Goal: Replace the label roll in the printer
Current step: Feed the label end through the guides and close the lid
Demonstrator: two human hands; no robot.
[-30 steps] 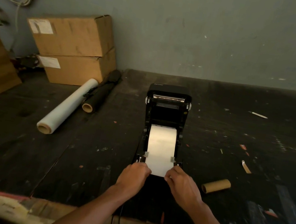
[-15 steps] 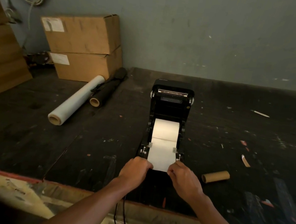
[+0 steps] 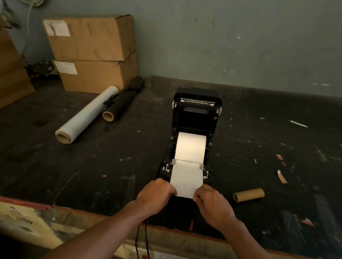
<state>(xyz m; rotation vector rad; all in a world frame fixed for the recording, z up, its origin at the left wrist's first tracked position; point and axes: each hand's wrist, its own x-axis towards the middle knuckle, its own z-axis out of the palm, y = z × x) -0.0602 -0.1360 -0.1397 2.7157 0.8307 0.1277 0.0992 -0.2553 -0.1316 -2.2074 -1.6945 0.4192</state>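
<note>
Both hands pinch label strip at open printer (image 3: 194,119).
Left hand (image 3: 156,194) and right hand (image 3: 213,205) grip label roll (image 3: 190,146) free end's corners; empty core (image 3: 248,195) nearby on table (image 3: 49,166).

A packing storeroom: 2 stacked cartons (image 3: 93,51), stretch-wrap roll (image 3: 88,114), scuffed workbench (image 3: 29,152).

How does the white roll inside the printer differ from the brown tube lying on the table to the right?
The white roll is wound full of paper; the brown tube is bare cardboard. The white roll sits in the open printer, crosswise to it; the brown tube lies loose on the table, slanted. Both are cylinders.
</note>
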